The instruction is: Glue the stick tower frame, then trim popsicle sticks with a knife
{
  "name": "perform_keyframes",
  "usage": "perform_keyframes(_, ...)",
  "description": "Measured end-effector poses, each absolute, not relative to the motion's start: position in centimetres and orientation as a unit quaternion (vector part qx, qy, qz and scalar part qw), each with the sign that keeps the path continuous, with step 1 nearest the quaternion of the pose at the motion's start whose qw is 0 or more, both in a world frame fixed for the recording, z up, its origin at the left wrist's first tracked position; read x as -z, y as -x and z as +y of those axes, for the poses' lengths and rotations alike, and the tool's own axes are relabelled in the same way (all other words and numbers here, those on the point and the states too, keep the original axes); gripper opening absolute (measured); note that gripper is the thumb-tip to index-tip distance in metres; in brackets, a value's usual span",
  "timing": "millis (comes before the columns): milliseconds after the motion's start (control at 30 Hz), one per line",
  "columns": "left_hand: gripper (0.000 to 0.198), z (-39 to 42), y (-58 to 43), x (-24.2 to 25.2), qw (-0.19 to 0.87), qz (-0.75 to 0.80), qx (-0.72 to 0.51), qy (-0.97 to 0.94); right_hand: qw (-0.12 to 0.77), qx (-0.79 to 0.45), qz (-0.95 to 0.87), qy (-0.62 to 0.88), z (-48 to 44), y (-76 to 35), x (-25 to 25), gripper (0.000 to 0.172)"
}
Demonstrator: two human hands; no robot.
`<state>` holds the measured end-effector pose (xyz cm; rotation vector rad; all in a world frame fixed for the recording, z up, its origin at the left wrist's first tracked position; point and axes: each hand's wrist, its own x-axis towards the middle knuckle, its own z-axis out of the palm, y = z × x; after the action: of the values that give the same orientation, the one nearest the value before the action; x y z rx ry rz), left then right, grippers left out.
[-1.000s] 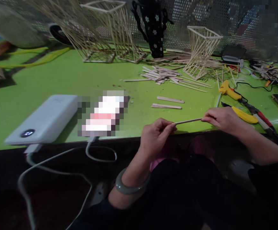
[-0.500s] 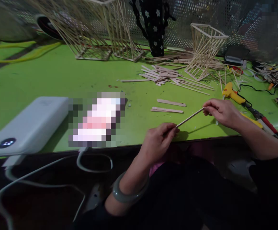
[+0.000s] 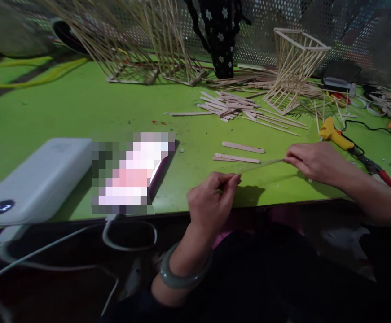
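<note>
A thin wooden stick (image 3: pixel 261 166) stretches between my two hands above the table, faint and blurred. My left hand (image 3: pixel 210 197), with a grey-green bangle (image 3: pixel 182 273) on its wrist, pinches the near end close to the table's front edge. At the far end, the fingertips of my right hand (image 3: pixel 311 162) are closed on the same stick. Just beyond it, flat craft sticks lie on the green table: a single stick (image 3: pixel 243 147) and, nearer, overlapping craft sticks (image 3: pixel 237 158). A yellow glue gun (image 3: pixel 335 133) rests behind my right hand.
A pile of craft sticks (image 3: pixel 227 105) lies mid-table beside a twisted stick frame (image 3: pixel 296 72). Taller stick frames (image 3: pixel 133 80) stand behind. Red-handled pliers (image 3: pixel 385 177) are at right. A white power bank (image 3: pixel 40 175) and a blurred-out phone (image 3: pixel 163 172) with cables sit left.
My left hand has shifted slightly left and turned, its thumb now pointing up. The stick lies at a flatter angle and looks blurred. The view has shifted slightly.
</note>
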<state>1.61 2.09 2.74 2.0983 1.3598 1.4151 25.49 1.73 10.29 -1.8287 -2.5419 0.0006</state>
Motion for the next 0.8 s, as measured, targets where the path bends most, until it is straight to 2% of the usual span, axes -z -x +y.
perform_keyframes(67, 0.025, 2.0, -1.6, -2.7, 0.098, 0.441, -0.492, -0.744, 0.025, 0.002, -0.787, 0.616, 2.6, -25.2, -10.3, 0.026)
perform_keyframes(200, 0.048, 2.0, -1.7, -2.7, 0.047, 0.363, -0.419, -0.831, 0.024, -0.035, -0.755, 0.655, 5.0, -23.8, -9.7, 0.027)
perform_keyframes(267, 0.045, 2.0, -1.8, -2.5, 0.044, 0.336, -0.404, -0.850, 0.007, -0.049, -0.757, 0.651, 6.0, -23.0, -9.1, 0.028)
perform_keyframes(400, 0.026, 2.0, -1.9, -2.3, 0.080, 0.300, -0.417, -0.854, -0.067, -0.050, -0.767, 0.636, 7.1, -21.8, -8.3, 0.031)
perform_keyframes(567, 0.029, 1.7, -1.5, -2.4, 0.119, 0.283, -0.392, -0.867, -0.084, 0.025, -0.782, 0.617, 7.6, -20.4, -8.4, 0.037)
perform_keyframes(800, 0.029, 1.6, -1.3, -2.4, 0.158, 0.268, -0.381, -0.871, -0.125, -0.037, -0.786, 0.605, 9.2, -18.2, -8.8, 0.022)
